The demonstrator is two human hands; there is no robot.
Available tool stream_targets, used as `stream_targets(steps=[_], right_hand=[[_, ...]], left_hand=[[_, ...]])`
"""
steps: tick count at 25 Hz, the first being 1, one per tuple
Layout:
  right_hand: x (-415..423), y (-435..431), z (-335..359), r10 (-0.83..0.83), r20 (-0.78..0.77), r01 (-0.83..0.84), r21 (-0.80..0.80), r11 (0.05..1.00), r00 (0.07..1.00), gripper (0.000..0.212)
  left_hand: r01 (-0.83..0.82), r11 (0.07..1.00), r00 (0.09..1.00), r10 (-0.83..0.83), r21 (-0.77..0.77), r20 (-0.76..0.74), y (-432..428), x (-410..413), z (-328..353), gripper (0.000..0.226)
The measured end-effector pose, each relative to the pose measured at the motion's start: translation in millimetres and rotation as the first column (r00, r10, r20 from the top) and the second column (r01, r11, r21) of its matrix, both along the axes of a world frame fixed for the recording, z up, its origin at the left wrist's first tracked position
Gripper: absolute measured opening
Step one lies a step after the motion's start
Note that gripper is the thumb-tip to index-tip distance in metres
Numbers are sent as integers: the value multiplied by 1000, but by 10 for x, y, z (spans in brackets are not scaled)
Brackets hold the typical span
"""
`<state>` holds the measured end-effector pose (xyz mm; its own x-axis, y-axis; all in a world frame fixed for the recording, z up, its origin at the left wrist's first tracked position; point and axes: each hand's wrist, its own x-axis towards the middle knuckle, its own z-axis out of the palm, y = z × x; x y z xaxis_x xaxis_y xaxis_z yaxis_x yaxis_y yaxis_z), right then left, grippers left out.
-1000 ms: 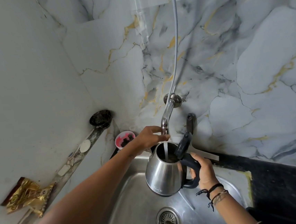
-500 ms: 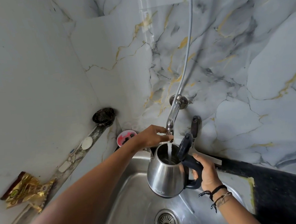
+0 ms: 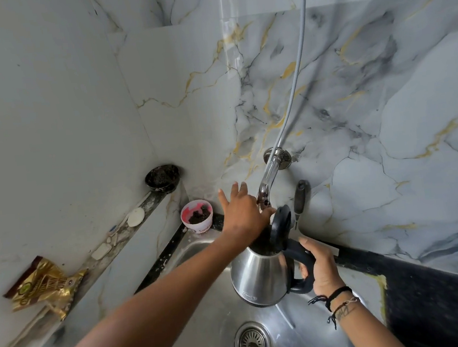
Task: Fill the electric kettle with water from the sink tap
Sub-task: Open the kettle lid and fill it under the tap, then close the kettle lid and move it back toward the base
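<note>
- Since half a second ago the left hand (image 3: 243, 216) has changed its pose at the tap (image 3: 267, 180): then its fingers curled toward the spout end, now they are spread and lifted, with only the thumb side against the spout tip.
- The thin stream of water that ran into the kettle earlier can no longer be made out; the left hand covers the opening.
- The electric kettle (image 3: 260, 276) is held in the air over the sink (image 3: 203, 324), its mouth right under the spout, as before.
- The kettle is a rounded body of brushed steel with a small oval badge low on its side; its black plastic lid (image 3: 280, 228) stands hinged upright.
- The right hand (image 3: 322, 268) is closed around the kettle's black loop handle; dark thread bands circle the wrist.
- The sink is dull stainless steel with a round perforated drain (image 3: 252, 344).
- The tap is a curved chrome tube coming from a round wall plate; a grey hose (image 3: 297, 77) runs up from it across glossy marble-patterned tiles with gold and grey veins.
- A pink cup (image 3: 197, 215) stands at the sink's back corner.
</note>
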<state>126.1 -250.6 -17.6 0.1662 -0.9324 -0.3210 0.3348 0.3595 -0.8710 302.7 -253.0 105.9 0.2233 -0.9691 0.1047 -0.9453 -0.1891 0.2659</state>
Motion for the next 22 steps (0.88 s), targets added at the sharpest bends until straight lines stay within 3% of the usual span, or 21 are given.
stream_targets(steps=[2, 5, 7, 9, 12, 15, 22], right_hand=[[-84, 65, 36, 1, -32, -3, -36, 999, 999, 33], [-248, 190, 144, 3, -81, -10, -83, 997, 997, 36], [-375, 289, 242, -2, -84, -9, -129, 992, 996, 33], [-527, 385, 381, -24, -83, 12, -151, 988, 996, 34], [-795, 542, 626, -68, -140, 41, -187, 982, 988, 40], [-1104, 732, 853, -99, -154, 64, -218, 974, 983, 38], [-1949, 1119, 1247, -113, -171, 50, -336, 941, 979, 32]], left_hand=[[-8, 1000, 992, 5, -20, -126, 94, 31, 96, 51], [62, 972, 959, -121, -227, -258, 396, -64, 200, 51], [304, 930, 933, -334, -204, -132, 676, -217, 161, 67], [493, 869, 870, -491, -36, 50, 942, -362, 73, 98], [550, 833, 819, -551, 55, 160, 1207, -533, 54, 133], [564, 825, 812, -561, 28, 161, 1372, -820, 201, 140], [573, 802, 820, -564, -169, 103, 1802, -1553, 193, 134]])
